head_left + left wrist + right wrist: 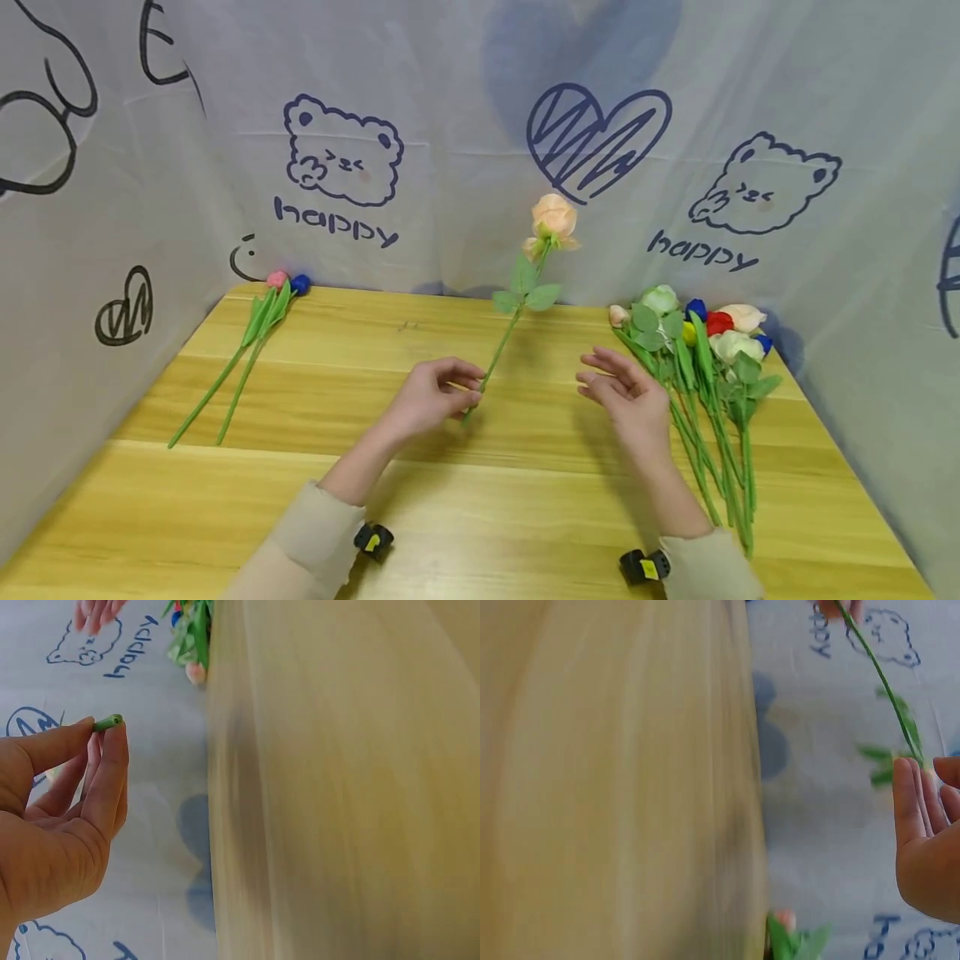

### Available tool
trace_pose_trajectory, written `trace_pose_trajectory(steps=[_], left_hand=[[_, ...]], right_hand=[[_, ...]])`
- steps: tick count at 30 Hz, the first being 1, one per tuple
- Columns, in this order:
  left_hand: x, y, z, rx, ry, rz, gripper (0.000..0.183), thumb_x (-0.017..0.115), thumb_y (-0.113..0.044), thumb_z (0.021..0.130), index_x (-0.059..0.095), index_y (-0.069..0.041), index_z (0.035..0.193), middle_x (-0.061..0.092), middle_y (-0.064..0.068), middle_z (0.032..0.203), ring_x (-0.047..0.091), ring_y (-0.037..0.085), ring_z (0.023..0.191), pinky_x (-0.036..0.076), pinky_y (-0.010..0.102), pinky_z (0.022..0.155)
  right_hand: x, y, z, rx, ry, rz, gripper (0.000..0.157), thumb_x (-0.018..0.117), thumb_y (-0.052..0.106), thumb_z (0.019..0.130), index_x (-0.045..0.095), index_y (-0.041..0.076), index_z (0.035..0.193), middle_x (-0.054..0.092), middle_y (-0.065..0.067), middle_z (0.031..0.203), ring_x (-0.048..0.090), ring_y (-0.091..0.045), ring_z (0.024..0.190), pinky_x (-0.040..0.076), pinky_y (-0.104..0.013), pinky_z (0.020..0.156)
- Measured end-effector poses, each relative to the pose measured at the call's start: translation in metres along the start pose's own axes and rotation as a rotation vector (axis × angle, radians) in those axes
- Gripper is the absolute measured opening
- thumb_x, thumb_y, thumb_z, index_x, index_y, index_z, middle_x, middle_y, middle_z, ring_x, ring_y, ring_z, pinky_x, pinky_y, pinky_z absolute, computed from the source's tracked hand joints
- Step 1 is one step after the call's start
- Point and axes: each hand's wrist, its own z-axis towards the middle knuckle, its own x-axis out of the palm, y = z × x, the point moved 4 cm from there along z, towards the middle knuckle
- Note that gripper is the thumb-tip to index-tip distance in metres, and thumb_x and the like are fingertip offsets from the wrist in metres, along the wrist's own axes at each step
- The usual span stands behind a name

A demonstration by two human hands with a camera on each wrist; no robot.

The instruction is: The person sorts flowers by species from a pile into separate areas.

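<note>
While the left hand (433, 393) pinches the peach rose (522, 302) low down, the relaxed right hand (636, 407) hovers to the rose's right.

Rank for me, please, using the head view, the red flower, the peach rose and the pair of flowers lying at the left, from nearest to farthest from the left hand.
1. Peach rose: nearest, its stem held in the left hand.
2. Pair of flowers: on the table's left side.
3. Red flower: farthest, in the bunch at the right.
</note>
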Motion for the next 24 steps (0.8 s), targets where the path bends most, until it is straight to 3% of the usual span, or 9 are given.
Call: trace_pose_trajectory(steps=[7,13,16,20,24], left_hand=[[-0.025,0.013,-0.010,-0.052,-0.036,0.056,0.026,0.069,0.003,0.096,0.069,0.004,0.122,0.070,0.017,0.109,0.073,0.035,0.094,0.064,0.036,0.072],[-0.039,0.023,-0.018,-0.094,-0.019,0.149,0.025,0.068,0.002,0.097,0.067,0.007,0.121,0.068,0.017,0.105,0.070,0.025,0.085,0.063,0.035,0.068],[-0.043,0.027,-0.021,-0.120,-0.009,0.194,0.024,0.068,0.003,0.096,0.066,0.008,0.119,0.067,0.016,0.102,0.068,0.021,0.082,0.063,0.034,0.067],[-0.045,0.033,-0.024,-0.170,0.013,0.212,0.021,0.068,0.005,0.096,0.065,0.007,0.117,0.065,0.014,0.099,0.067,0.021,0.082,0.062,0.033,0.066],[-0.044,0.038,-0.022,-0.191,0.038,0.226,0.018,0.065,0.006,0.097,0.065,0.006,0.115,0.064,0.012,0.095,0.066,0.021,0.082,0.061,0.031,0.064]], right_hand=[[-0.059,0.004,-0.006,0.015,-0.071,-0.082,0.035,0.067,-0.009,0.096,0.066,-0.005,0.132,0.077,-0.003,0.110,0.076,-0.014,0.092,0.063,-0.031,0.082],[-0.107,0.008,-0.009,0.075,-0.122,-0.172,0.036,0.072,0.000,0.096,0.068,-0.001,0.132,0.077,0.004,0.109,0.075,-0.009,0.089,0.062,-0.024,0.079],[-0.129,0.009,-0.008,0.104,-0.126,-0.336,0.035,0.074,0.010,0.098,0.070,0.007,0.132,0.075,0.017,0.107,0.071,0.000,0.090,0.060,-0.018,0.078],[-0.154,0.010,-0.007,0.141,-0.117,-0.650,0.039,0.072,0.025,0.101,0.068,0.011,0.136,0.070,0.027,0.106,0.062,0.013,0.092,0.054,-0.009,0.074],[-0.171,0.008,-0.007,0.152,-0.076,-0.874,0.045,0.070,0.030,0.101,0.066,0.005,0.138,0.075,0.000,0.117,0.052,0.019,0.088,0.050,-0.009,0.068]])
